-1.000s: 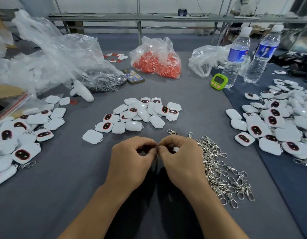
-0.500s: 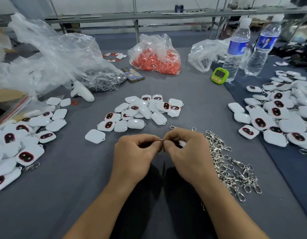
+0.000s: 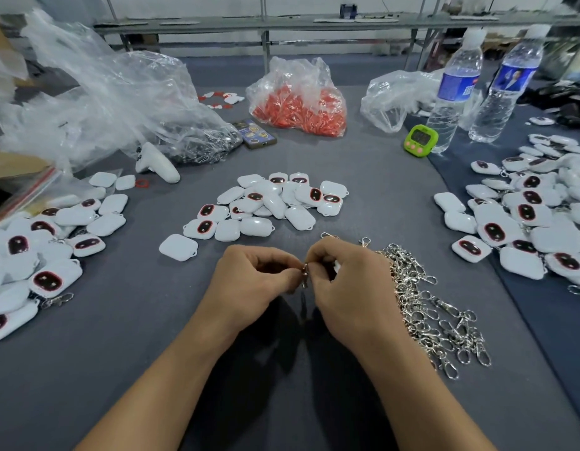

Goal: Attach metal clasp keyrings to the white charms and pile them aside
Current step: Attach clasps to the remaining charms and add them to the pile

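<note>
My left hand (image 3: 254, 281) and my right hand (image 3: 350, 284) meet fingertip to fingertip over the grey table, both pinching one small metal clasp keyring (image 3: 304, 275) that hangs between them. A bit of white charm (image 3: 336, 264) shows inside my right hand's curled fingers. Just beyond my hands lies a pile of white charms (image 3: 265, 206) with dark red-rimmed faces. A heap of loose metal clasp keyrings (image 3: 425, 307) spreads to the right of my right hand.
More white charms are piled at the left (image 3: 38, 249) and at the right (image 3: 536, 216). At the back sit clear plastic bags (image 3: 112, 102), a bag of orange parts (image 3: 298, 105), a phone (image 3: 254, 133), a green timer (image 3: 420, 141) and two water bottles (image 3: 454, 89).
My hands stay together at the clasp; it now hangs visibly lower between the fingertips. The view has shifted slightly.
</note>
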Tool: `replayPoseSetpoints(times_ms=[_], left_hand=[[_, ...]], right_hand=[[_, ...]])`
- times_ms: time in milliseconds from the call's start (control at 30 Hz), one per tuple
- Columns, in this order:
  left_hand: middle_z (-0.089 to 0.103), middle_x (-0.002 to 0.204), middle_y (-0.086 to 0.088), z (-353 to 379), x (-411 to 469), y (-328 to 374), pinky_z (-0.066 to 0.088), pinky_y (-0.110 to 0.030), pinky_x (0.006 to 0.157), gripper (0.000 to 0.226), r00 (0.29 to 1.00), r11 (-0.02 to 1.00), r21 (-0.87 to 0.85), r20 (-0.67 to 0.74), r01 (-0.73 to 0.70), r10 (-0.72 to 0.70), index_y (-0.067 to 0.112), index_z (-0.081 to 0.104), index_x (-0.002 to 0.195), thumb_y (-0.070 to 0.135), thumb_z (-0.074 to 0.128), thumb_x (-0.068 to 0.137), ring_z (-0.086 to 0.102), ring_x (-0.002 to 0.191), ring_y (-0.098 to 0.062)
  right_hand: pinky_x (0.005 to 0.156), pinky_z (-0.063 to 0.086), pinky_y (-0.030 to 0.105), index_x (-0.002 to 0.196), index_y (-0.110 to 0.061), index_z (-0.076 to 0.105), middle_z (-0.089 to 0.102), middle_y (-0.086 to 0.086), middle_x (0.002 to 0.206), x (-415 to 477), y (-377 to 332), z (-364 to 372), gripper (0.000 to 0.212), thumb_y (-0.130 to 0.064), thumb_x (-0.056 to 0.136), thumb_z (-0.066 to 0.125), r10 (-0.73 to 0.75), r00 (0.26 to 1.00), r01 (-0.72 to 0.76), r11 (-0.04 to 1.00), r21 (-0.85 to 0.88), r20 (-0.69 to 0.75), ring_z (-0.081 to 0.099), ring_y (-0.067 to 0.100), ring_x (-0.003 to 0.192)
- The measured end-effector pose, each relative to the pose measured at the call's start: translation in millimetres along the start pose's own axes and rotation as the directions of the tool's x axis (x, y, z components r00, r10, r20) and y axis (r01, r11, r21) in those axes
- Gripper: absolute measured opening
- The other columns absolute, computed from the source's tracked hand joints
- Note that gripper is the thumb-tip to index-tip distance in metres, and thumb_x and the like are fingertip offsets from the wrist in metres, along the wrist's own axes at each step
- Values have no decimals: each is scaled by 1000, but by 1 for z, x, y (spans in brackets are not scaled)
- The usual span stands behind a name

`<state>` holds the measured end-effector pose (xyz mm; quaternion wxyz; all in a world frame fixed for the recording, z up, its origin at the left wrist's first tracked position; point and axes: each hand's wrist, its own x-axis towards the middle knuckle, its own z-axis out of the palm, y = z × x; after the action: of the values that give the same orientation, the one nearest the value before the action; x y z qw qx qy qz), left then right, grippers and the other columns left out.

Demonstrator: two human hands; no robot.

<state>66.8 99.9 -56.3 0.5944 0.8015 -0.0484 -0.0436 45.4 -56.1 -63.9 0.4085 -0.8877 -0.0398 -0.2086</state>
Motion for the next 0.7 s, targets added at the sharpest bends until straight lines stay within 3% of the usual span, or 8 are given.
replayPoseSetpoints(times_ms=[367, 600, 700], left_hand=[[75, 68, -4, -4, -6, 1, 51, -28, 62, 12, 999, 999, 37, 47, 20, -22, 23, 81, 76, 14, 74, 71, 63, 60, -12], [71, 68, -15, -1, -8, 3, 52, -35, 70, 15, 997, 994, -82, 11, 73, -72, 9, 78, 69, 17, 66, 63, 63, 60, -12], [65, 64, -12, 3, -6, 4, 45, -38, 70, 14, 996, 985, -146, 31, 91, -87, 3, 75, 65, 13, 66, 64, 59, 57, -14]], right_hand=[[66, 47, 28, 79, -24, 70, 67, -9, 71, -2, -4, -3, 16, -9, 83, 70, -85, 995, 84, 996, 23, 58, 60, 13, 71], [65, 46, 24, 76, -24, 71, 67, -12, 69, -3, -7, -6, 18, -7, 83, 69, -128, 990, 126, 991, 44, 60, 61, 13, 70], [64, 47, 23, 74, -25, 72, 67, -13, 68, -2, -8, -6, 18, -10, 82, 67, -108, 994, 106, 992, 75, 19, 62, 13, 69]])
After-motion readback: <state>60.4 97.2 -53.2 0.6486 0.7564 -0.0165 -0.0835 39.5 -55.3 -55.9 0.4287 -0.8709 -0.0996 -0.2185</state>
